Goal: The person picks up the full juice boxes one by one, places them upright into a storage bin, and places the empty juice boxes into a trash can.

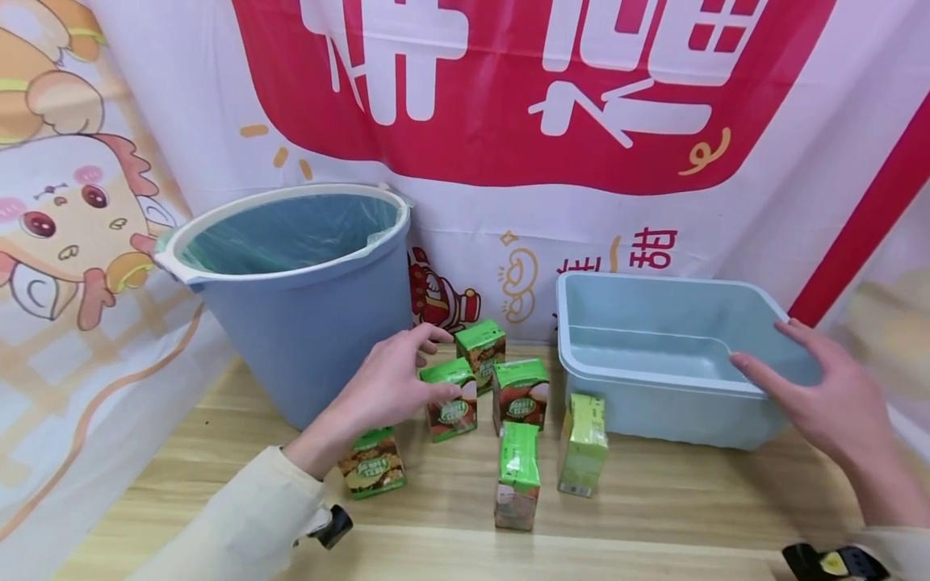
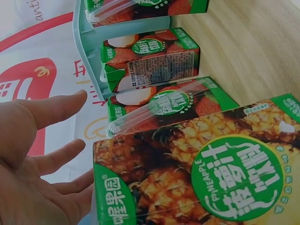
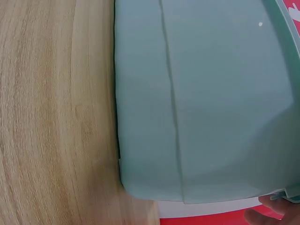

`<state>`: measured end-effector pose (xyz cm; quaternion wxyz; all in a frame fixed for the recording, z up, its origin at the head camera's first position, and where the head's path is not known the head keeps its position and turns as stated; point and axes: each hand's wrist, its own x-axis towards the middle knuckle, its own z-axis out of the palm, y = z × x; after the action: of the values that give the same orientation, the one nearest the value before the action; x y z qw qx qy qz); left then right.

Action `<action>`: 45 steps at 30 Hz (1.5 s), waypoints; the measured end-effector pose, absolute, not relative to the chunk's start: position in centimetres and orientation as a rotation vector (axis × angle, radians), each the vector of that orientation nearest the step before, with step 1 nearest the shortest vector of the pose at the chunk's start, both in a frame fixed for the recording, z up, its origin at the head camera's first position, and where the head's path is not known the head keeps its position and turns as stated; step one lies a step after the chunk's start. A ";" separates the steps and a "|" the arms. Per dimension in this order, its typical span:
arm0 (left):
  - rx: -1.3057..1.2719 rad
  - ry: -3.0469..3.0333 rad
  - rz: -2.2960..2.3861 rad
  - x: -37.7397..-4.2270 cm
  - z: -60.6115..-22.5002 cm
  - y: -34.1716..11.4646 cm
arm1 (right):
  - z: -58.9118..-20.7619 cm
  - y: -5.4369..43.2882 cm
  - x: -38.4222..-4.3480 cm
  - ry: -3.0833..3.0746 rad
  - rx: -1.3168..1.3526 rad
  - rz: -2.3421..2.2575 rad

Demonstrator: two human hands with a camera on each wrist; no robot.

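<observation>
My left hand [image 1: 395, 375] reaches over several green-topped juice boxes on the table, its fingers spread. Its thumb lies in front of a lychee-and-strawberry juice box [image 1: 450, 413]; whether they touch, I cannot tell. Behind that stands another juice box [image 1: 481, 347], and to its right a similar one [image 1: 519, 399]. A pineapple juice box [image 1: 372, 464] is below the left wrist and looms large in the left wrist view. At the blue-green plastic bin [image 1: 668, 411], my right hand [image 1: 831, 395] is spread over the right front corner, thumb and fingers at the rim.
A tall blue trash can [image 1: 312, 339] with a clear liner stands on the left. Toward the front are a juice box [image 1: 517, 484] on its narrow side and a yellow-green carton [image 1: 584, 448] beside the bin. A printed cloth [image 1: 479, 210] hangs behind the wooden table [image 1: 654, 508].
</observation>
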<state>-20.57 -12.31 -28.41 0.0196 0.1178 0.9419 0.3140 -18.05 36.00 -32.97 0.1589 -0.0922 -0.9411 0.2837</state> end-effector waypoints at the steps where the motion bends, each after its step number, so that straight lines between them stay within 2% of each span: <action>1: 0.354 2.911 0.985 -20.6 -28.4 -12.3 | -33.0 36.0 -18.1 -2.686 -0.266 0.813; 26: 0.179 2.853 0.988 -21.2 -29.6 -13.4 | -34.3 36.2 -17.7 -2.572 -0.217 0.908; 45: 0.261 2.913 0.872 -21.4 -29.9 -13.0 | -36.0 37.6 -17.4 -2.461 -0.222 1.095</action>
<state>-21.39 -12.98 -29.89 0.0447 0.0856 0.9535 0.2855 -17.40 37.63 -35.95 0.2176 -0.0802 -0.8887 0.3954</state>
